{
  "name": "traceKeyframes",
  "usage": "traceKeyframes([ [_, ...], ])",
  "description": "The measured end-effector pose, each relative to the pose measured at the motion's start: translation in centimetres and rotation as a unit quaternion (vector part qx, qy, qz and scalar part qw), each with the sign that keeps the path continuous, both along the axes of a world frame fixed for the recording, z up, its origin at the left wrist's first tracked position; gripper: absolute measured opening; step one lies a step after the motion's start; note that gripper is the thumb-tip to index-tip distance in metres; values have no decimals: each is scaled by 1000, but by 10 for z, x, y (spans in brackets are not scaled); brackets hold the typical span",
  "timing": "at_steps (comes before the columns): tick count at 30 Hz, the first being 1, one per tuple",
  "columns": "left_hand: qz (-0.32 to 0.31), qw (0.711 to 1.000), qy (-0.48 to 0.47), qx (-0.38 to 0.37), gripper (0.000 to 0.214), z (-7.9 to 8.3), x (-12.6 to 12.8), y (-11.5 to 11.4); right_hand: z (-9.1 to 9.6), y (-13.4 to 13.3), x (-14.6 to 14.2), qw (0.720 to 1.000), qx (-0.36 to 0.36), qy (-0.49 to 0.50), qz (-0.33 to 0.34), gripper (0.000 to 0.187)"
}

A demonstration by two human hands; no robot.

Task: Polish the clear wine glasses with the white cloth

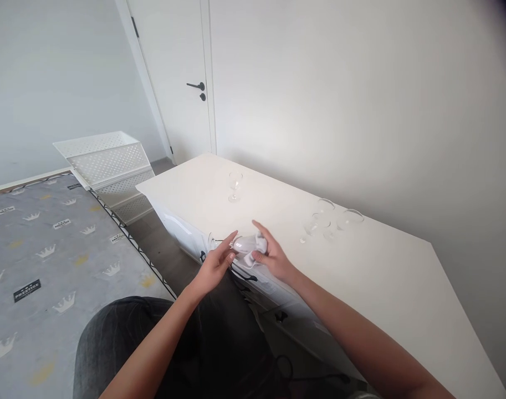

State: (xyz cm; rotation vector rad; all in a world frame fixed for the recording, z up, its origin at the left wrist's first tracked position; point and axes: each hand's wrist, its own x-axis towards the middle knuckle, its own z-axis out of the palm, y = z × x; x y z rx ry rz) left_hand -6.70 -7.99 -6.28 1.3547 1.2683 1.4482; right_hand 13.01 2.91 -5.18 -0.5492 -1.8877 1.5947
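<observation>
Along the plain pale wall runs a long, flat-topped white bench, its near edge facing the person. Across a strip of floor lies a grey mattress printed with white and yellow crowns, and past its far corner stands a white rack of perforated baskets; what these hold cannot be made out.

Over the near edge of the bench is a clear, stemmed drinking glass, lying level between the person's hands. Its long axis runs left to right, foot out past the left fingers and bowl towards the right palm. The left hand is nearer the stem and foot, its grip narrow around the stem. The right hand is nearer the bowl, its grip closed on a soft white cloth pressed against the bowl, with the index finger raised. Whether any cloth reaches inside the bowl cannot be told.

Farther off, towards the bench's far end, a second clear, stemmed glass stands upright, well apart from the hands. To the right, near the wall, is a close group of clear glasses, too faint to count; no contents show in them.
</observation>
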Motion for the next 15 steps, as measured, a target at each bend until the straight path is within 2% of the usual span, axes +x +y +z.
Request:
traceKeyframes([
  [3,18,997,74,-19,68,11,0,-7,1,12,0,988,-118,63,-82,77],
  [5,71,989,126,-10,56,16,1,-8,-1,20,2,976,-152,91,-130,71],
  [7,170,963,205,46,42,18,-1,-5,-5,25,3,966,-180,106,-149,67],
  [9,245,916,295,120,41,17,-6,0,-6,27,2,962,-215,109,-127,67],
  [11,227,891,361,156,44,14,-11,7,-4,25,2,959,-246,110,-87,68],
  [13,164,898,378,152,31,10,-12,11,1,22,3,958,-258,110,-53,69],
  [15,138,914,355,140,17,6,-8,12,6,20,8,966,-237,95,-28,67],
])
